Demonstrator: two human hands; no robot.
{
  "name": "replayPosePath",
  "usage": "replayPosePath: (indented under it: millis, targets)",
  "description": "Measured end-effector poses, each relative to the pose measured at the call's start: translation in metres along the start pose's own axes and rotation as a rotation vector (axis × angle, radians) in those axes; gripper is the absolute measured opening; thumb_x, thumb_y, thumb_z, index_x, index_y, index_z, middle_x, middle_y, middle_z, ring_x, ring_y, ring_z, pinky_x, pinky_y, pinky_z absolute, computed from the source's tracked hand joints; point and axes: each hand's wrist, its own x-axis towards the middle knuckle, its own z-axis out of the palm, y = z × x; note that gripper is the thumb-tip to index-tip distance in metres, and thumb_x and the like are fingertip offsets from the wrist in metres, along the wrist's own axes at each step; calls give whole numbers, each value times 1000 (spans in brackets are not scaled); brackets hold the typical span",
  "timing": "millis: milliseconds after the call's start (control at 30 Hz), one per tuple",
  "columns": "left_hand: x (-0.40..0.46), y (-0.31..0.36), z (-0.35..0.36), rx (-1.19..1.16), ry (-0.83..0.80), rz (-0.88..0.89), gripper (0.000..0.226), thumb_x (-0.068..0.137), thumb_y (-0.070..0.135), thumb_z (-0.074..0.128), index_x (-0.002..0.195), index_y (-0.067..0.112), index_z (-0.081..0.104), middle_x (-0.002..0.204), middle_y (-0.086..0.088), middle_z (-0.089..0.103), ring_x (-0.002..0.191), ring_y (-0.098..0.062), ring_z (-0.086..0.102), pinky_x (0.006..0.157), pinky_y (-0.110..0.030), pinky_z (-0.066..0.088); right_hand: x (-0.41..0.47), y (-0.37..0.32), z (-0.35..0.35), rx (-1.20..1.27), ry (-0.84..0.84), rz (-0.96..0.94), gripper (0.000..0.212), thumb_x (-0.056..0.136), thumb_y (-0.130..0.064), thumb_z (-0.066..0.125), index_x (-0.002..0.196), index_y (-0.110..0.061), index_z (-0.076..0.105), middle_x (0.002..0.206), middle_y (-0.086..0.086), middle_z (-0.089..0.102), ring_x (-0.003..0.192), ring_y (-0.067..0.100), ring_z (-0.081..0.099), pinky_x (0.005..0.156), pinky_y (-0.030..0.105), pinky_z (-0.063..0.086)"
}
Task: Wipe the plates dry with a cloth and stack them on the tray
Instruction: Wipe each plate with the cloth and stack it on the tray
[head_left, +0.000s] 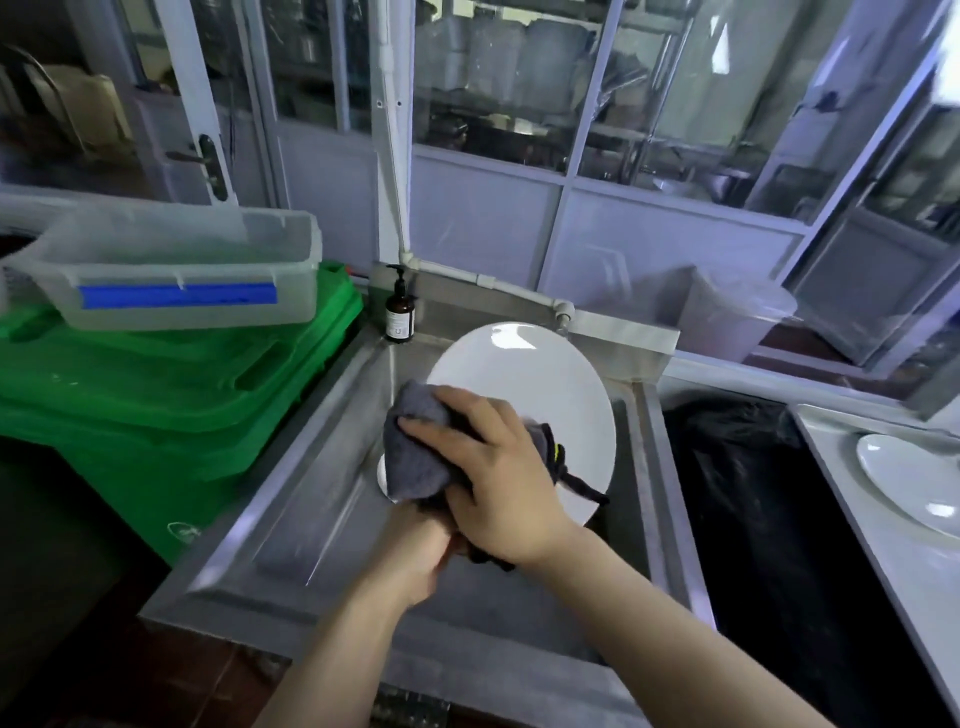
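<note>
Plate in work: a big white plate (524, 395) is held tilted over the steel sink (322, 499), its face toward the person.
Cloth: a grey cloth (415, 457) lies against the lower left part of this plate.
Right hand: the right hand (493, 478) lies on the cloth, fingers spread, and presses it on the plate.
Left hand: the left hand (415, 551) is at the lower edge of the plate, under the right one; it is blurred and partly covered, so I cannot tell how its fingers lie.
Second plate: another white plate (909, 483) lies flat on the pale tray (883, 566) at the right, well apart from the sink.
Behind the sink: a brown pump bottle (400, 317) stands at the corner.
Left side: a clear plastic box (176, 265) rests on the green bin (171, 395).
Between sink and tray: a black bag (753, 493).
</note>
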Motion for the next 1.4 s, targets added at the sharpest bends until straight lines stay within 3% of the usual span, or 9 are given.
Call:
replayPosePath:
  millis: [100,267,400,700,833,967,1100,1267,1400]
  targets:
    - [4,12,-13,-1,-162,68,34,69,-11,52,91,8,71,88,-16,74,92,-36,69,81,-55,54,22,8,4,-66,79,33,55,72,-5,48,122,-17,67,132,13,56,108,37,54,95,42,44]
    - [8,17,-32,-118,-252,70,47,59,4,52,91,34,69,81,11,73,74,-10,67,67,-37,54,53,42,-4,-224,352,394,57,75,2,56,127,-20,63,139,11,50,114,38,47,100,35,35]
    - [12,28,-47,-110,-257,125,50,58,3,54,103,26,59,87,15,74,95,-17,64,89,-49,51,60,44,-4,-255,399,561,56,81,0,56,132,-22,59,146,9,41,119,36,40,105,34,29]
    - [24,29,-65,-181,-195,114,23,61,-13,56,72,4,68,76,-16,69,90,-33,64,68,-35,54,52,-27,40,-106,-3,47,57,71,-13,43,123,-20,66,133,8,56,109,32,53,98,35,40]
    - [20,34,-80,-139,-301,133,52,59,-1,52,99,27,71,92,1,75,88,-14,71,64,-34,59,68,-2,31,-152,121,248,56,74,-2,54,126,-19,65,134,11,54,116,37,50,103,39,40]
    - [17,35,-87,-49,-407,110,60,63,3,52,88,54,69,90,15,73,84,-2,69,74,-37,60,79,13,23,-133,307,518,57,77,5,58,129,-19,61,139,12,46,122,36,44,105,29,29]
    - [18,37,-89,-72,-383,121,53,62,1,54,97,37,72,95,4,75,93,-14,70,67,-30,57,74,-15,37,-137,184,292,58,69,1,55,124,-17,65,135,12,54,117,36,50,102,28,30]
    - [23,36,-98,-180,-246,152,59,50,-6,62,107,9,63,103,-14,72,99,-32,68,74,-49,59,56,-46,47,-42,-41,56,55,72,-6,48,121,-20,68,133,7,57,111,31,54,101,33,37]
    - [24,40,-111,-307,-417,178,61,63,-12,60,120,6,55,106,-17,70,98,-32,68,75,-47,58,54,-45,39,-50,-118,31,47,72,-12,56,117,-20,71,130,7,59,105,33,58,98,38,42]
